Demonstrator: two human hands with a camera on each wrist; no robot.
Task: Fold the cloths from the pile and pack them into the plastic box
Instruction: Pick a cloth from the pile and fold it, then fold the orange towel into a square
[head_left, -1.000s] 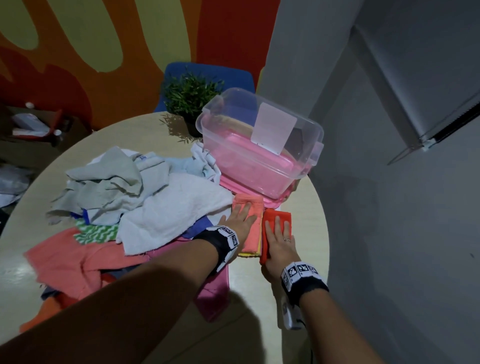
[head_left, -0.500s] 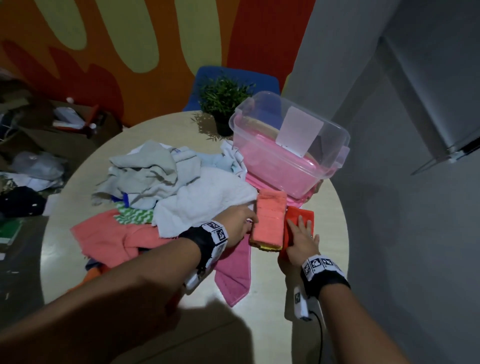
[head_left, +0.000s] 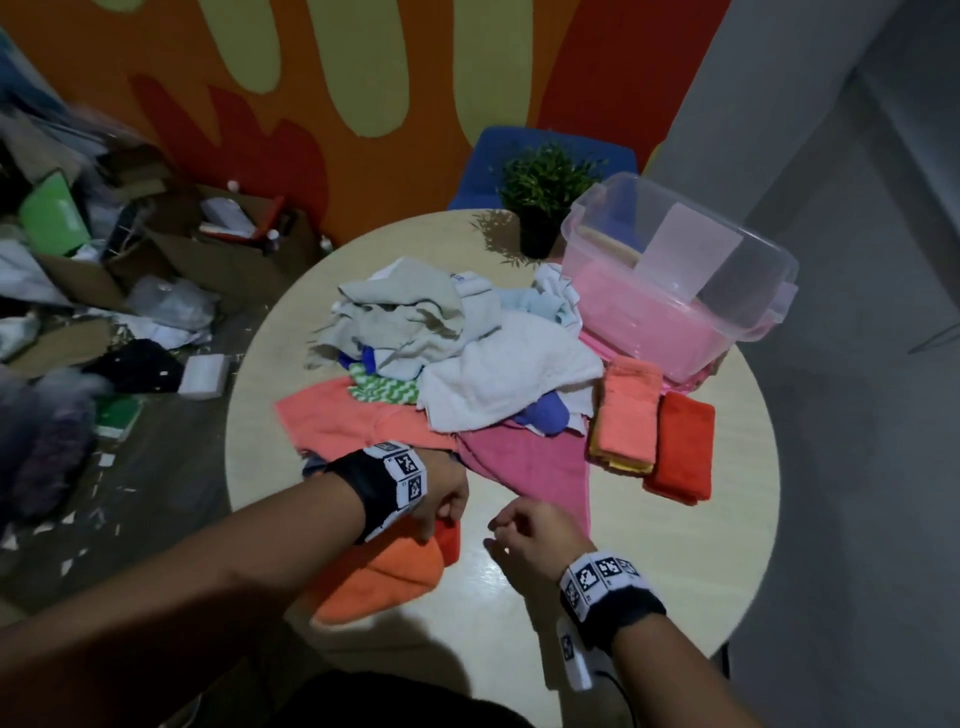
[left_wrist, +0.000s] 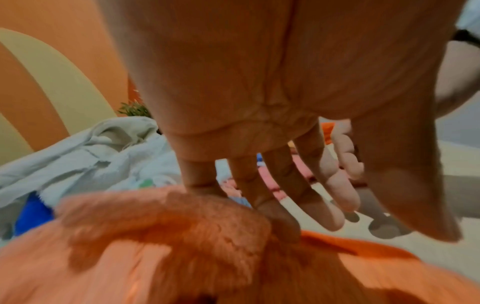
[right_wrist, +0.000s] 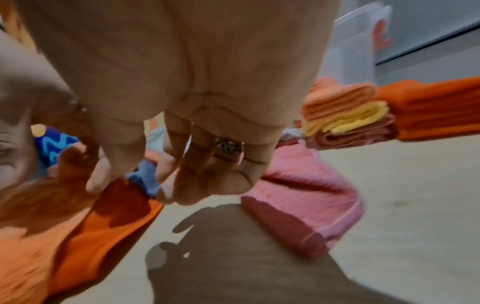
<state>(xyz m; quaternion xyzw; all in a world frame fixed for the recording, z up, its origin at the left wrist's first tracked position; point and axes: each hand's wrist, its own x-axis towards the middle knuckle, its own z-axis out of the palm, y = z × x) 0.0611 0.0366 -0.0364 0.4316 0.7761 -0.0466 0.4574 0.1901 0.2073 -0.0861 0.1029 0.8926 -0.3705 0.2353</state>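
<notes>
Here the left hand (head_left: 439, 501) has its grip on an orange cloth (head_left: 384, 577) at the worktop's (head_left: 727, 561) near edge, fingers touching its bunched fold; whether they pinch it I cannot tell; the right hand (head_left: 535, 540) hangs loosely curled, holding nothing; beyond lie 2 folded stacks (head_left: 652, 431) beside the plastic box (head_left: 675, 291); the pile (head_left: 447, 353) looks largely unfolded, so most work remains.

Surroundings: round worktop (head_left: 675, 597), painted wall, cluttered floor.
A potted plant (head_left: 545, 197) is standing at the worktop's far edge, a blue chair (head_left: 493, 150) showing just behind it. Cardboard boxes (head_left: 208, 249), a green board (head_left: 52, 218), a white block (head_left: 205, 370) and paper scraps are lying on the floor to the left, below an orange, red and yellow-green wall (head_left: 363, 78).
</notes>
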